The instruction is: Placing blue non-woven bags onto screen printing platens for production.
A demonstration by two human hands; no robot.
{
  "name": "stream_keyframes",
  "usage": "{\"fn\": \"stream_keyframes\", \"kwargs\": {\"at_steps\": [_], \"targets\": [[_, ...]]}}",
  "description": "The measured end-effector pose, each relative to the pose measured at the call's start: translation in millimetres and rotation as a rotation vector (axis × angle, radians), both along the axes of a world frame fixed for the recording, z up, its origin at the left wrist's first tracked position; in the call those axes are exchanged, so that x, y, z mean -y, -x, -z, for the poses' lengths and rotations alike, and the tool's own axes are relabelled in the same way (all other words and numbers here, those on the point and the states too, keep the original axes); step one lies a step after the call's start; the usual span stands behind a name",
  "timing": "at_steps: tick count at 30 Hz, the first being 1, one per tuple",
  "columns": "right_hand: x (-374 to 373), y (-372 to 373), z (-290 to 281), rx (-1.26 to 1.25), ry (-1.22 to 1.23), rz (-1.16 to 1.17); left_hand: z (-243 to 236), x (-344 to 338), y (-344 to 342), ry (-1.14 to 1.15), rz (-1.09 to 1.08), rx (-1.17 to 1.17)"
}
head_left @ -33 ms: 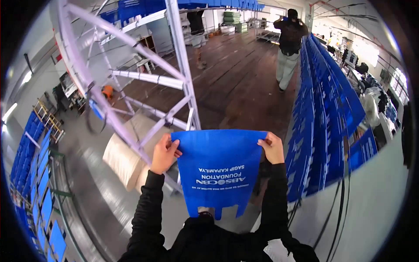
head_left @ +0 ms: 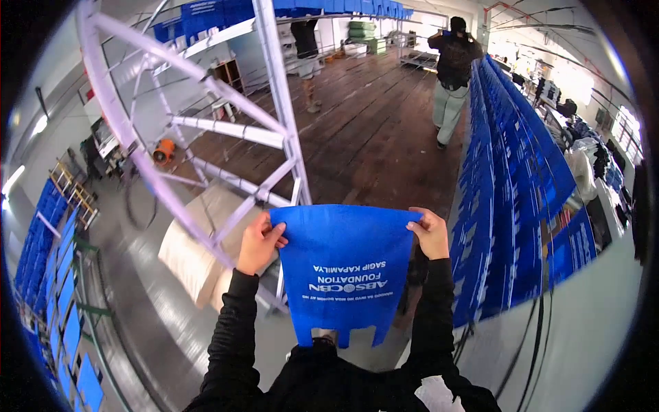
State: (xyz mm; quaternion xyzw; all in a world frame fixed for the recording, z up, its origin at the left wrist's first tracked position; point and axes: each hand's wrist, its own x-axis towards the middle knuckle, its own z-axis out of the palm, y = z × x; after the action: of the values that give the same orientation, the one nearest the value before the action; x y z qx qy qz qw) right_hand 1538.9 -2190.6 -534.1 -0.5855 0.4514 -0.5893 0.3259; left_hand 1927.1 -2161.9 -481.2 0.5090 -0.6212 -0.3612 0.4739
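Both hands hold one blue bag [head_left: 343,271] by its upper corners, stretched flat in front of the person's chest. Left hand [head_left: 257,244] pinches the upper left corner, thumb on the near face and fingers curled behind the cloth; right hand [head_left: 431,232] grips the upper right corner in the same way. Black sleeves [head_left: 230,329] cover both forearms, which rise from the lower edge. White print on the bag reads upside down from this view, and its notched end hangs lowest, close to the body. Behind the bag's left edge stands a white metal frame [head_left: 274,89] of upright and slanting bars, with a pale sack [head_left: 192,250] lying at its foot. To the right, a long row of blue bags [head_left: 508,185] hangs along the dark wooden floor [head_left: 371,137]. Farther off, well apart from the hands, another person [head_left: 449,75] in dark top and light trousers stands on that floor.
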Motion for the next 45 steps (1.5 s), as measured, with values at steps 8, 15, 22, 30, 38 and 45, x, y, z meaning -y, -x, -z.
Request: {"fn": "stream_keyframes", "kwargs": {"at_steps": [8,15,22,30,38,45], "targets": [[238,79,4,-0.076,0.014,0.101,-11,250,67,0.043,0.09,-0.001],[468,125,-162,-0.418,0.206,0.111,-173,397,129,0.444,-0.221,0.11],[697,37,-366,-0.223,0.732,-0.246,-347,475,85,0.817,-0.635,0.417],[820,-140,-502,-0.29,0.81,-0.47,-497,517,-8,0.466,-0.936,1.035],[888,-244,-497,-0.746,0.828,-0.724,-479,572,-54,-0.413,-0.913,1.714],[805,-269,-473,-1.313,0.562,-0.893,-445,517,-19,-0.672,-0.983,2.011]]}}
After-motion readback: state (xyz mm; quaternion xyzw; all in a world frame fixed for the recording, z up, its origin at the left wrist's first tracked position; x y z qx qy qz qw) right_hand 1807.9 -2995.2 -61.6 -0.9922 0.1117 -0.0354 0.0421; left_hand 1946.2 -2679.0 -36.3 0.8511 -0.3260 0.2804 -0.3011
